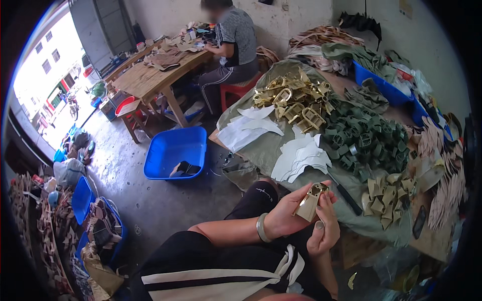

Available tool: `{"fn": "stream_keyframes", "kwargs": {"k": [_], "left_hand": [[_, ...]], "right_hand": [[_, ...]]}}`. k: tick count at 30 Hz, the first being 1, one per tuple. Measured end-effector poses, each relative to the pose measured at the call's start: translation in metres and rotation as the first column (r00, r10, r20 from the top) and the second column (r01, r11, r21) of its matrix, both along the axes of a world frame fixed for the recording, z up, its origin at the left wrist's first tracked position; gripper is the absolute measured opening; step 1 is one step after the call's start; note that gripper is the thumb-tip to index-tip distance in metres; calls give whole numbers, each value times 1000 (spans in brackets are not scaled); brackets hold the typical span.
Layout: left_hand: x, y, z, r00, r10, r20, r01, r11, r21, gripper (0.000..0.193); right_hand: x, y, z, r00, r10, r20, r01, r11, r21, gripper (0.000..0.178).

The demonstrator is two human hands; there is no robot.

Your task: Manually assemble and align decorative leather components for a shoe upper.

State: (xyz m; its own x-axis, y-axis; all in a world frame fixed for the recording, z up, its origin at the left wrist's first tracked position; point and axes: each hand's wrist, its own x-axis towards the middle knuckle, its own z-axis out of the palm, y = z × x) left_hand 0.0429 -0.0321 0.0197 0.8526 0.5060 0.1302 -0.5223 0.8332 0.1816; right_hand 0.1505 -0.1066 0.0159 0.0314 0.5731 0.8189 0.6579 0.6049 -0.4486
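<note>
In front of me, above my lap, both hands hold a shiny gold shoe-part-like piece with a rounded, holed top end and a flat, wider lower end. My left hand, with a pale bangle at its wrist, grips the piece from the left. The fingers of my right hand close on its right side near the holed end. Just beyond lie stacked white cut sheets and a dark-handled tool on the cloth-covered table. A heap of similar gold pieces sits farther back.
Dark green pieces and olive-gold pieces are heaped to the right, near a phone-like dark object. A blue basin stands on the floor ahead-left. A person works at a wooden table at the back.
</note>
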Motion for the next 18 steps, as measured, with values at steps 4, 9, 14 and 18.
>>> {"fn": "stream_keyframes", "kwargs": {"k": [4,9,14,18], "left_hand": [[0,0,-2,998,54,27,-54,998,-36,50],[-10,-5,2,996,74,47,-75,997,24,52],[-20,-14,18,995,80,59,-86,990,110,55],[-25,-28,28,996,45,75,-47,999,24,43]], "right_hand": [[-5,1,-6,999,2,-37,-1,1000,4,30],[-14,-8,-10,998,-14,-68,13,1000,-11,33],[-17,-17,7,994,35,103,-39,998,44,42],[-23,-31,23,979,38,203,-51,997,63,48]]}}
